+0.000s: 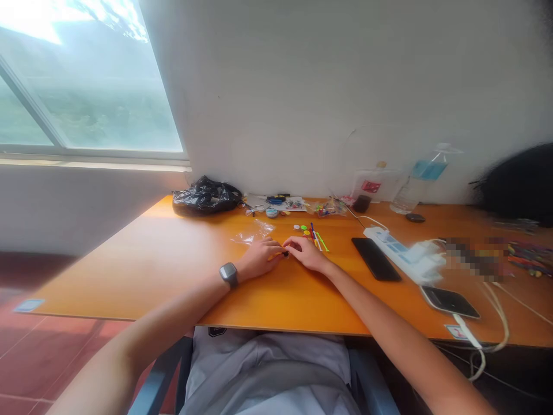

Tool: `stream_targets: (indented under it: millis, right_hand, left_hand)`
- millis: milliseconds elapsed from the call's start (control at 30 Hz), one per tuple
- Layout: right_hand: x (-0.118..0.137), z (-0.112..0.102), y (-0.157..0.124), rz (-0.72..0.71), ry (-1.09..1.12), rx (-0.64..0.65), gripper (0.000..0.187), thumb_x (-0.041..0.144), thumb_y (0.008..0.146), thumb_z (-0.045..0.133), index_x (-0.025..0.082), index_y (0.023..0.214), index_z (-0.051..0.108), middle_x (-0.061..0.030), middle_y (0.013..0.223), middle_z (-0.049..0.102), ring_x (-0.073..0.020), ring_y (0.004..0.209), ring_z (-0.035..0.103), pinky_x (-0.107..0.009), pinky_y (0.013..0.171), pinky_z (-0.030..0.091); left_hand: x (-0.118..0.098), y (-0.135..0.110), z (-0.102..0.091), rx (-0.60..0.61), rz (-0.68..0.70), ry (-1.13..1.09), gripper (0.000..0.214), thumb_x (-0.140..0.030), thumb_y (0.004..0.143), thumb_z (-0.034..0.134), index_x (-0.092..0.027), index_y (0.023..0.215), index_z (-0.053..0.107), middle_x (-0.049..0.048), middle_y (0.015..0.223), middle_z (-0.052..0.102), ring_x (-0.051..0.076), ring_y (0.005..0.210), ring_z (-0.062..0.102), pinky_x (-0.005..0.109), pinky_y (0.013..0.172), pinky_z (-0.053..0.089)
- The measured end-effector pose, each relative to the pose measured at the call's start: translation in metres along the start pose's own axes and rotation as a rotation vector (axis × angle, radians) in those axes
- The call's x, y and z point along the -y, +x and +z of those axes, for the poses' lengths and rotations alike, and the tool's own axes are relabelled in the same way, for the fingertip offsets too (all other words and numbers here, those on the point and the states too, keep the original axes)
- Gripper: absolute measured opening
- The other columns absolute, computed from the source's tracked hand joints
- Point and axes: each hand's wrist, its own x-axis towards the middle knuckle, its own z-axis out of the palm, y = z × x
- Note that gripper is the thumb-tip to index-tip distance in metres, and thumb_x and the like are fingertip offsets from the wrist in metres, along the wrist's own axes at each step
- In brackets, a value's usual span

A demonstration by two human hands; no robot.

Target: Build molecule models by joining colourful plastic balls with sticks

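Observation:
My left hand (260, 257), with a grey watch on its wrist, rests on the orange table (151, 259), fingers pinched on a small dark piece too tiny to name. My right hand (307, 252) meets it from the right, fingertips closed on the same small piece between the two hands. Just beyond the right hand lie thin coloured sticks (318, 238) and small round coloured discs (301, 228). An empty clear plastic bag (254, 231) lies beyond the left hand.
A black plastic bag (205, 196) and small craft parts (280, 203) sit by the wall. To the right are a dark phone (375, 259), a white power strip (401, 252), a second phone on a cable (449, 301), a water bottle (417, 185) and more coloured sticks (529, 253).

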Motion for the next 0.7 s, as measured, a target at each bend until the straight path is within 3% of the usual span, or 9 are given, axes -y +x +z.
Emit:
stream_targets:
  millis: [233,467,600,700]
  right_hand:
    - [-0.002,0.002,0.001,-0.013,-0.012,0.022,0.022,0.032,0.095,0.056,0.018,0.099,0.073,-0.0051,0.088,0.075,-0.0183,0.077,0.065,-0.029,0.073,0.048]
    - [0.005,0.000,-0.001,-0.021,-0.127,0.023,0.019,0.029,0.094,0.059,0.019,0.100,0.073,-0.0016,0.077,0.069,-0.0163,0.068,0.059,-0.027,0.065,0.043]
    - [0.004,-0.020,0.001,-0.087,-0.262,-0.167,0.018,0.034,0.096,0.061,0.020,0.092,0.072,-0.0024,0.078,0.071,-0.0164,0.066,0.058,-0.027,0.064,0.042]
    - [-0.004,-0.045,0.003,0.019,-0.368,-0.347,0.019,0.033,0.097,0.059,0.020,0.091,0.072,-0.0033,0.080,0.073,-0.0171,0.067,0.060,-0.027,0.063,0.040]
  left_hand:
    - [-0.002,0.002,0.007,0.004,-0.066,0.012,0.023,-0.011,0.092,0.058,-0.024,0.104,0.074,0.0059,0.097,0.075,0.022,0.092,0.069,0.034,0.084,0.054]
    - [-0.008,0.004,0.007,0.009,-0.128,-0.030,0.010,-0.019,0.093,0.063,-0.023,0.097,0.072,0.0061,0.096,0.074,0.022,0.091,0.069,0.033,0.080,0.054]
    - [-0.012,0.003,0.010,-0.009,-0.129,0.015,0.008,-0.021,0.095,0.064,-0.023,0.099,0.070,0.0059,0.095,0.074,0.023,0.093,0.069,0.034,0.082,0.053]
    - [-0.013,0.001,0.011,-0.022,-0.127,0.041,0.008,-0.026,0.097,0.064,-0.022,0.100,0.071,0.0066,0.093,0.073,0.023,0.091,0.069,0.034,0.082,0.054]
